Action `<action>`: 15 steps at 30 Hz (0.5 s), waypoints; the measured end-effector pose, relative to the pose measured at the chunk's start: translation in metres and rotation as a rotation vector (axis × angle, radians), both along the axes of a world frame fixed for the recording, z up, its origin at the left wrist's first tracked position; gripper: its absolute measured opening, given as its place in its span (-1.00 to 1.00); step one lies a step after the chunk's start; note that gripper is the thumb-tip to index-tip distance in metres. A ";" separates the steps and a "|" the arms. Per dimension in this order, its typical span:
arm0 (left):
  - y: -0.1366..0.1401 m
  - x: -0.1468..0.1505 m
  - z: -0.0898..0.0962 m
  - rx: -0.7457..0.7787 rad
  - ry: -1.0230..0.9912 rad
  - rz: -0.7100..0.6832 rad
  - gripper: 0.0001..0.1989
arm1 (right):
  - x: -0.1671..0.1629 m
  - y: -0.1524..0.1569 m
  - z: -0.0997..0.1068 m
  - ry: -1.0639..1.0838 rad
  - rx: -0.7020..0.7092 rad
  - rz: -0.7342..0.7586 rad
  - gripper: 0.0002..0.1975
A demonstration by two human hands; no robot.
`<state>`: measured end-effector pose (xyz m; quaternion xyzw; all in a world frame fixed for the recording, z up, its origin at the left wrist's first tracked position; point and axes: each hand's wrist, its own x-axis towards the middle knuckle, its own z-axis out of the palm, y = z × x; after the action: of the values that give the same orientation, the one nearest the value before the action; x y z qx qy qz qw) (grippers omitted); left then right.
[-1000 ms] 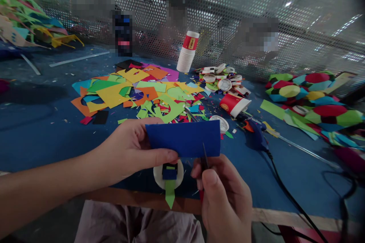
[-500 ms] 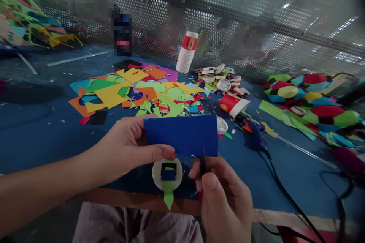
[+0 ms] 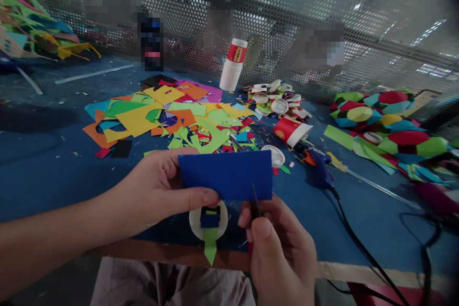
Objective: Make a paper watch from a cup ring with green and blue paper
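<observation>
Pinched between the thumb and fingers of my left hand point(image 3: 168, 191) is a blue paper rectangle point(image 3: 225, 174), held by its left end above the table's near edge. My right hand point(image 3: 281, 244) grips scissors point(image 3: 255, 205) with a partly visible red handle. One dark blade lies across the front of the paper's lower right part; the other blade is hidden. Below the paper, at the table edge, lies a white round disc point(image 3: 193, 224) bearing a black and blue paper loop and a pointed green strip point(image 3: 211, 246).
Coloured paper scraps point(image 3: 139, 119) cover the table's middle. Behind them stand stacked paper cups point(image 3: 231, 69). A red-white cup point(image 3: 290, 131) lies on its side beside a blue glue gun point(image 3: 322, 169), whose black cord runs toward me. Paper crafts point(image 3: 405, 141) are piled at right.
The blue paper sits slightly lower and further left in view, with both hands still holding. The scene has shifted a little left. The scissors blade remains at the paper's lower right.
</observation>
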<state>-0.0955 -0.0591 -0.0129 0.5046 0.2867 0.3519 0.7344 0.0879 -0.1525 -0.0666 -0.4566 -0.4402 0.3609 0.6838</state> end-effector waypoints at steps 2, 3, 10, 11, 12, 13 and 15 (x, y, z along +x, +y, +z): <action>-0.001 0.000 -0.002 0.016 0.010 0.015 -0.66 | 0.002 -0.001 -0.004 -0.004 -0.028 -0.012 -0.88; -0.002 -0.001 -0.003 0.025 0.011 0.020 -0.68 | 0.004 -0.002 -0.007 -0.003 -0.044 -0.028 -0.86; -0.003 -0.002 -0.003 0.017 -0.004 0.045 -0.79 | 0.011 -0.011 -0.025 0.073 -0.071 -0.015 -0.79; -0.002 -0.002 -0.003 0.013 -0.003 0.057 -0.79 | 0.011 -0.010 -0.025 0.082 -0.064 -0.023 -0.80; -0.002 -0.002 -0.002 0.013 -0.003 0.064 -0.78 | 0.010 -0.010 -0.023 0.086 -0.057 -0.031 -0.80; -0.002 -0.002 -0.002 0.015 -0.004 0.063 -0.77 | 0.009 -0.009 -0.022 0.088 -0.051 -0.033 -0.80; -0.001 -0.001 -0.001 0.020 -0.006 0.045 -0.78 | 0.006 -0.007 -0.017 0.091 -0.048 -0.028 -0.81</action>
<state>-0.0969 -0.0605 -0.0141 0.5042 0.2923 0.3724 0.7222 0.0943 -0.1595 -0.0841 -0.4619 -0.3934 0.3821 0.6970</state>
